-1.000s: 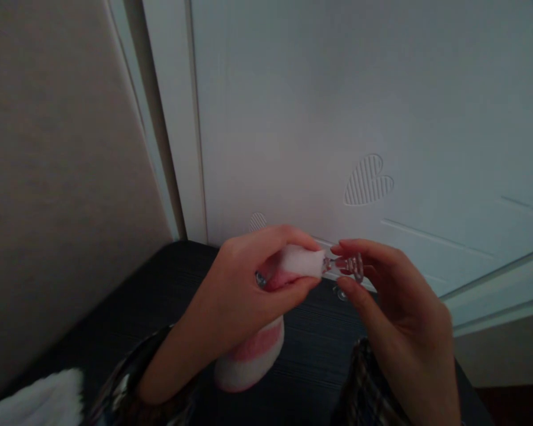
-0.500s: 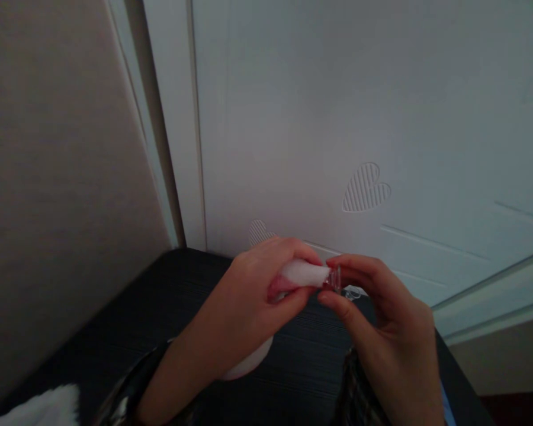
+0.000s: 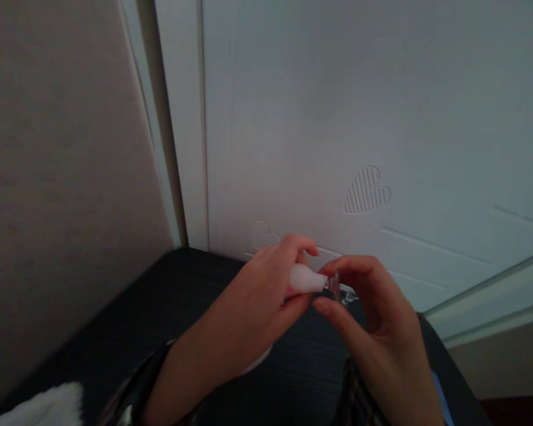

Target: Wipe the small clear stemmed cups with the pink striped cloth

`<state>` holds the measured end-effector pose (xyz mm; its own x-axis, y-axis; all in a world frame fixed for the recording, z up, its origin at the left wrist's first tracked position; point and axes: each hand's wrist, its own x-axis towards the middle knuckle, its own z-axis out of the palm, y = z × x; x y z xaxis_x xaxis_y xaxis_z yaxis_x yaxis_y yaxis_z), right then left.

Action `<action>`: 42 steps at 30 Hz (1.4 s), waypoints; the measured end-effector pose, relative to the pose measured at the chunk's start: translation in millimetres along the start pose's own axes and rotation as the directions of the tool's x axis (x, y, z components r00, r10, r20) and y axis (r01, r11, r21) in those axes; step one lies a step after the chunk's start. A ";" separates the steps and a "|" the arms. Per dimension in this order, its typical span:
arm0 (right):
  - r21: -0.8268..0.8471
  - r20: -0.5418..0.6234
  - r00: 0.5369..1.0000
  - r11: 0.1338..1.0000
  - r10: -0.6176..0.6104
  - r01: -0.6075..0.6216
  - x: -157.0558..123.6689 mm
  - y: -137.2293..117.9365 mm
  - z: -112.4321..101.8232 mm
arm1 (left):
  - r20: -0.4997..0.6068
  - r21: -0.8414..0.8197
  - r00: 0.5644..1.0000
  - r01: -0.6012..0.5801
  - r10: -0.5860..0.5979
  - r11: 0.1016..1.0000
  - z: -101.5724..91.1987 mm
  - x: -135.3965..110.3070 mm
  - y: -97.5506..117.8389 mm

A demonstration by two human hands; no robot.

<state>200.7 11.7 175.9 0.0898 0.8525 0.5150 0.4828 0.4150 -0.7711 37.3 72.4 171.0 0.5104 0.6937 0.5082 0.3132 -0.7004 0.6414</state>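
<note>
One white tapered item (image 3: 307,278), pinkish at its left end, sits above the middle of the dark table (image 3: 186,302), narrow end pointing right. Your left hand (image 3: 257,296) grasps it, index finger raised clear. Clear piece (image 3: 333,287) at the narrow tip; your right hand (image 3: 384,337) curls thumb and fingers around it, can't tell if they grip. Small clear object (image 3: 349,295) just beyond, partly hidden. Fluffy white cloth (image 3: 48,408) near left, blue edge (image 3: 443,397) near right. Far side: white panel (image 3: 293,118) with ribbed hearts (image 3: 366,190).
</note>
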 end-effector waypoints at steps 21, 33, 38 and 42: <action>0.150 -0.131 0.988 0.987 0.080 -0.060 0.2 -1.3 -1.0 | 0.027 -0.101 0.999 0.044 -0.042 0.994 -2.9 5.1 11.4; 0.155 -0.001 0.988 0.976 0.155 -0.153 5.3 -5.3 -2.5 | -0.056 -0.268 0.996 0.046 -0.063 0.962 8.3 -3.1 5.2; 0.120 -0.057 0.990 0.985 0.128 -0.121 4.0 -2.7 0.5 | 0.064 -0.263 0.988 0.155 -0.143 0.952 4.3 -1.2 7.4; 0.040 -0.064 0.993 0.994 0.101 -0.099 4.0 3.5 1.8 | 0.093 -0.118 0.988 0.131 -0.120 0.984 -0.6 4.1 6.4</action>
<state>201.3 17.1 174.5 0.1943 0.8679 0.4571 0.4366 0.3408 -0.8326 40.9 70.9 177.6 0.5414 0.7541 0.3717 0.2804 -0.5788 0.7658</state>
